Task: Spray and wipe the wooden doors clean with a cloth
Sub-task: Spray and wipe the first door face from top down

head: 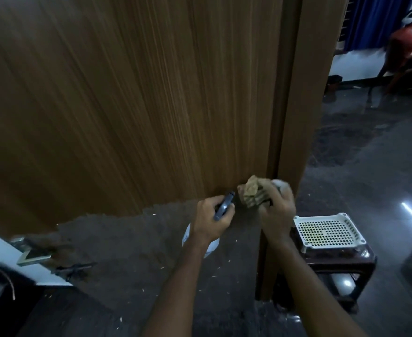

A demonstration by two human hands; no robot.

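Note:
A tall brown wooden door [117,100] fills the view, its edge toward the right beside the frame [304,93]. My left hand [211,218] grips a spray bottle by its dark trigger head [224,206]; the white bottle body [211,246] shows below my wrist. My right hand [276,210] holds a crumpled tan cloth [252,190] low against the door's right edge. Both hands are close together near the bottom of the door.
A white perforated plastic tray [328,229] sits on a dark wooden stool [346,271] right of the frame. A metal door handle [33,257] shows at lower left. Another person [404,52] bends over in the far room. The dark floor [370,166] is glossy.

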